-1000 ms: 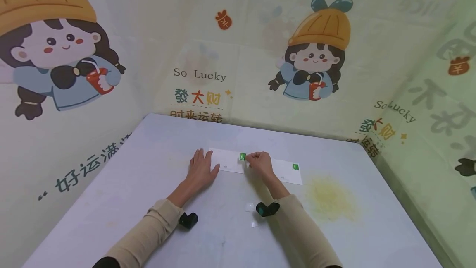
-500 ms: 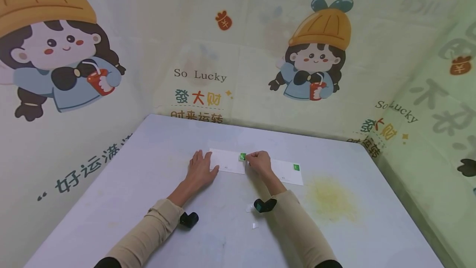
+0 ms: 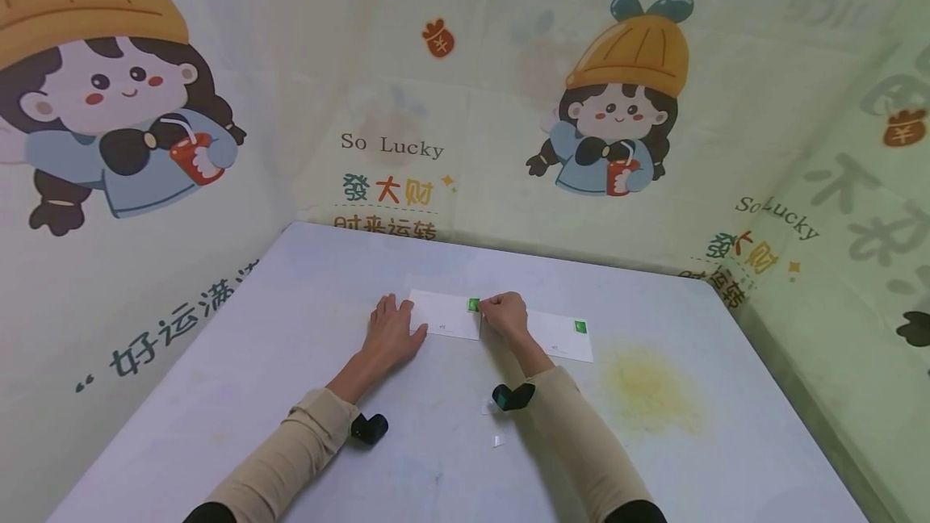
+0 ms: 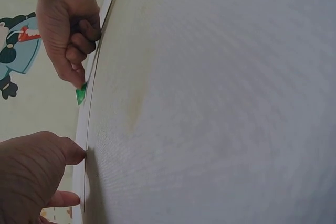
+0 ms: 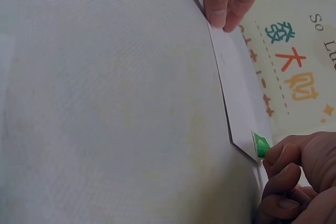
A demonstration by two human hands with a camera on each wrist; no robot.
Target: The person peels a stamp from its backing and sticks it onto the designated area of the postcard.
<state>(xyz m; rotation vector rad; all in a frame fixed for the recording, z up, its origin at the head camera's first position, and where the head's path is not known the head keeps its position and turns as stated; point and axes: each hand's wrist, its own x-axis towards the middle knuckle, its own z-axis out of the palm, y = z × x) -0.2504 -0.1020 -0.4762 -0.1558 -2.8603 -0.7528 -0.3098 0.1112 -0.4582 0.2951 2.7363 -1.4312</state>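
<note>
A white envelope (image 3: 445, 320) lies near the far side of the table. My left hand (image 3: 391, 331) rests on its left end with spread fingers, thumb at the near edge. At the upper right corner, my right hand (image 3: 506, 316) pinches a green stamp (image 5: 261, 145) by its outer edge between thumb and forefinger. The other fingers of that hand are curled in. In the left wrist view the stamp (image 4: 81, 94) stands a little tilted at the fingertips. A second white envelope (image 3: 559, 336) with a green stamp (image 3: 580, 327) at its corner lies to the right, partly hidden behind the right hand.
Small clear pieces (image 3: 497, 441) lie on the white table (image 3: 349, 458) nearer to me, one partly hidden by the right wrist camera (image 3: 513, 396). A yellowish stain (image 3: 650, 386) marks the surface at right. A printed cloth wall (image 3: 479, 103) stands behind the table.
My right wrist and forearm have shifted slightly left and away from me, while the fingertips stay at the stamp. The left hand keeps its place on the envelope.
</note>
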